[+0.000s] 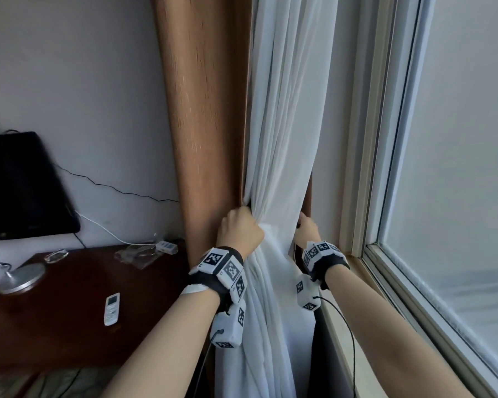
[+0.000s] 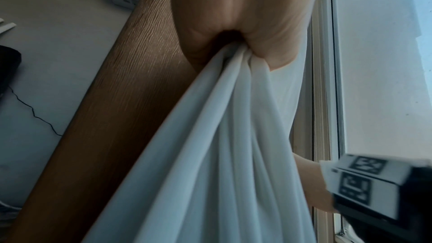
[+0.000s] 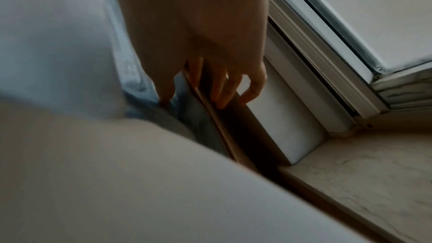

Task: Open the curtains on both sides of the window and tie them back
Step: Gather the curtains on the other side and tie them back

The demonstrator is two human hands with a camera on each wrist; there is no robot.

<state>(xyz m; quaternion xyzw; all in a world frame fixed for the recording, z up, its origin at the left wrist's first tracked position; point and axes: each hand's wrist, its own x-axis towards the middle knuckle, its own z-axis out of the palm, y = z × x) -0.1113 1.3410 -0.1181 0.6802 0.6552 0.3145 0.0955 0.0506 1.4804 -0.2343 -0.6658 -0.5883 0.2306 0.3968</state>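
Observation:
A white sheer curtain (image 1: 282, 139) hangs gathered beside a brown curtain (image 1: 207, 110) at the window's left side. My left hand (image 1: 240, 222) grips the bunched sheer folds at about waist height; in the left wrist view the sheer curtain (image 2: 222, 136) spills down out of my left hand's (image 2: 233, 25) fist. My right hand (image 1: 308, 229) reaches behind the sheer on its window side. There the right hand (image 3: 193, 102) pinches a narrow brown fabric edge (image 3: 233, 136) between thumb and fingers. Whether that is the curtain's edge or a tieback band is unclear.
The window glass (image 1: 457, 168) and its frame stand to the right above a pale stone sill (image 3: 362, 173). To the left, a dark wooden desk (image 1: 69, 311) carries a white remote (image 1: 112, 308), a lamp base (image 1: 20, 278) and cables. A black screen (image 1: 20, 185) is against the wall.

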